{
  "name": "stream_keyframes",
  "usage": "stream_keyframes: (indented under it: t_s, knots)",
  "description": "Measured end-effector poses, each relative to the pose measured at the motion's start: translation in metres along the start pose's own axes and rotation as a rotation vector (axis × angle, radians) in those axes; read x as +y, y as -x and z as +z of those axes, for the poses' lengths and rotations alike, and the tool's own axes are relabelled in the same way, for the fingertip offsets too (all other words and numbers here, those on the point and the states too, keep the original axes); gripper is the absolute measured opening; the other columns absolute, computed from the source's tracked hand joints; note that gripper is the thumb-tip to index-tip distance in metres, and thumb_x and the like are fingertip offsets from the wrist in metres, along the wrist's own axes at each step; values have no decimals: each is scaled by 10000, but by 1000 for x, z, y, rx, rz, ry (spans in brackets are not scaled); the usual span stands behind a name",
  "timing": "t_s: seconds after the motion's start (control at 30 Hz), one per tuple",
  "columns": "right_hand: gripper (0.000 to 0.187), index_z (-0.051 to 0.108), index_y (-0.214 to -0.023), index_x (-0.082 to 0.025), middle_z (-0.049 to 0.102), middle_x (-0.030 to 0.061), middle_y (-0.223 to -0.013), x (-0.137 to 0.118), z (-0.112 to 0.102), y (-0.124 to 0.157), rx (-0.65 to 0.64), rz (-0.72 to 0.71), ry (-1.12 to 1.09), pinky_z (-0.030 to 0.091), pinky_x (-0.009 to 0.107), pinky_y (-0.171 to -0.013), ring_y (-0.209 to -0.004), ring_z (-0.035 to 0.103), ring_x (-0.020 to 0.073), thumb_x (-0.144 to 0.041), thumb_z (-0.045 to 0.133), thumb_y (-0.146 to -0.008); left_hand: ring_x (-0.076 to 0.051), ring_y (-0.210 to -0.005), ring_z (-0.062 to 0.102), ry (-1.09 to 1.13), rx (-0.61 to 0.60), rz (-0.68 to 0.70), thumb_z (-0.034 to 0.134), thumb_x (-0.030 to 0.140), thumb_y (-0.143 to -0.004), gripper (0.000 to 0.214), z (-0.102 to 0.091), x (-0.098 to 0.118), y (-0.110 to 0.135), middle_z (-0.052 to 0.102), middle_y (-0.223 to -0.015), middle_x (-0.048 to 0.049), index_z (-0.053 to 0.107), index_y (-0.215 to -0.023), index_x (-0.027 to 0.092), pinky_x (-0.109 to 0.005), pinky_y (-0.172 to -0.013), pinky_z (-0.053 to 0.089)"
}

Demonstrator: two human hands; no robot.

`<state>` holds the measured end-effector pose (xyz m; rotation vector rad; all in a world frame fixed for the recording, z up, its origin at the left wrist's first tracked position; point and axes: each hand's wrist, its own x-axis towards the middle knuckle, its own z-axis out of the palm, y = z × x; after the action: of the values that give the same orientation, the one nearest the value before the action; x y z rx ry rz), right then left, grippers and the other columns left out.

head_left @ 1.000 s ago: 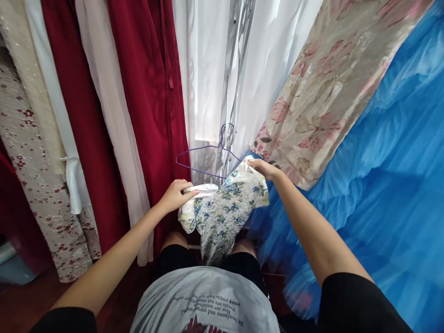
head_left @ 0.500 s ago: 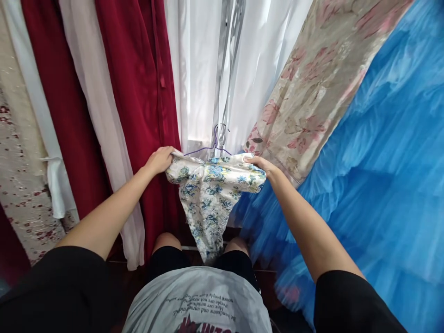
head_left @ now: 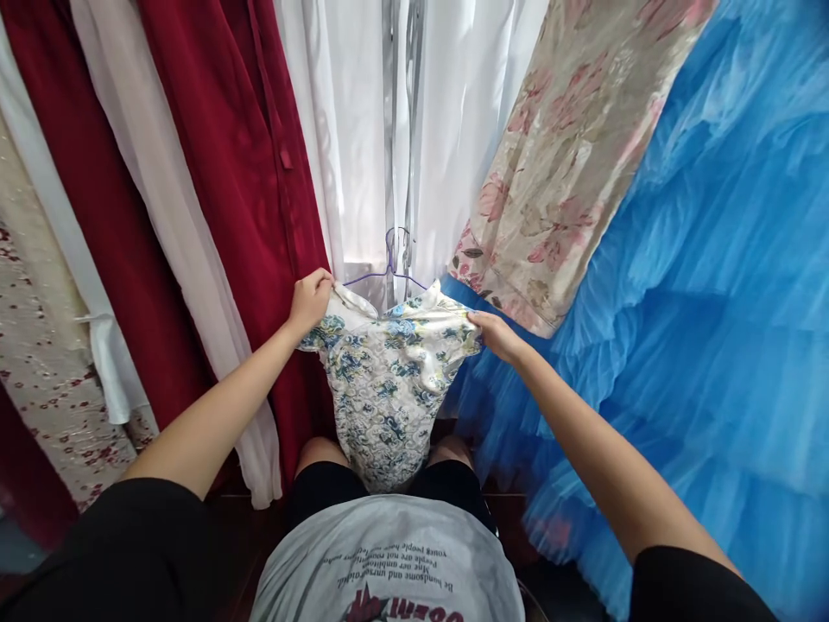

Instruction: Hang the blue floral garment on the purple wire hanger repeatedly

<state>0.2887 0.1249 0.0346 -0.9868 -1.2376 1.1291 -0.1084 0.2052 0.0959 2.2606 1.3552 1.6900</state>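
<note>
A small white garment with a blue flower print [head_left: 389, 380] hangs on a thin purple wire hanger [head_left: 389, 268], whose hook sits over a metal rail piece [head_left: 398, 130]. My left hand [head_left: 311, 298] is closed on the garment's left shoulder. My right hand [head_left: 496, 333] pinches its right shoulder or sleeve edge. The garment hangs down in front of my knees, spread between both hands.
Long garments hang close around: dark red dresses [head_left: 213, 173], a white dress [head_left: 155, 216], a speckled cream fabric [head_left: 39, 345] at left, white sheer fabric [head_left: 350, 130] behind, a pink-flowered beige dress [head_left: 557, 155] and a bulky blue tulle skirt [head_left: 699, 302] at right.
The garment went from bunched below the bare hanger to spread over it. My left hand rose to the left shoulder, and my right hand shifted down along the right side.
</note>
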Motion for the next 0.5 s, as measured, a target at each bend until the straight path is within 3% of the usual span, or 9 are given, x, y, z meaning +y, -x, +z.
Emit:
stream_keyframes:
  t_s: [0.17,0.27,0.33,0.4,0.5]
  knots:
    - [392,604,-798,-246,668,-29,-664,-27,16,-13,153,-214,-32,492,279,-607,-650,623,194,-561,794,-663,-193,-722,559,-30,-120,82,621,434,-849,253,5,25,3,633,-722,-22,669,-803,190,-276,-680,360]
    - [381,591,-801,-253,668,-18,-705,-52,47,-22,192,-318,-25,487,288,-661,-756,633,222,-588,750,-715,-193,-662,531,-42,-88,19,649,446,-833,287,7,24,-3,587,-633,-22,654,-711,187,-286,-626,305]
    - [389,598,-774,-240,672,-7,-753,-62,74,-9,166,-383,30,482,290,-712,-834,629,232,-605,732,-759,-196,-639,517,-22,-40,-51,609,454,-863,348,4,17,-6,546,-583,-26,615,-641,186,-295,-607,284]
    - [441,630,-780,-220,687,15,-827,-66,100,17,9,-463,169,485,309,-764,-881,626,243,-651,615,-869,-194,-613,490,25,12,-126,525,503,-919,453,0,11,-5,477,-536,-22,541,-585,198,-303,-590,269]
    - [521,711,-947,-212,711,55,-995,-62,124,58,-425,-610,482,491,365,-893,-971,643,256,-598,371,-1028,-180,-564,428,132,34,-204,327,610,-997,592,-3,11,2,343,-489,-5,392,-546,231,-314,-563,267]
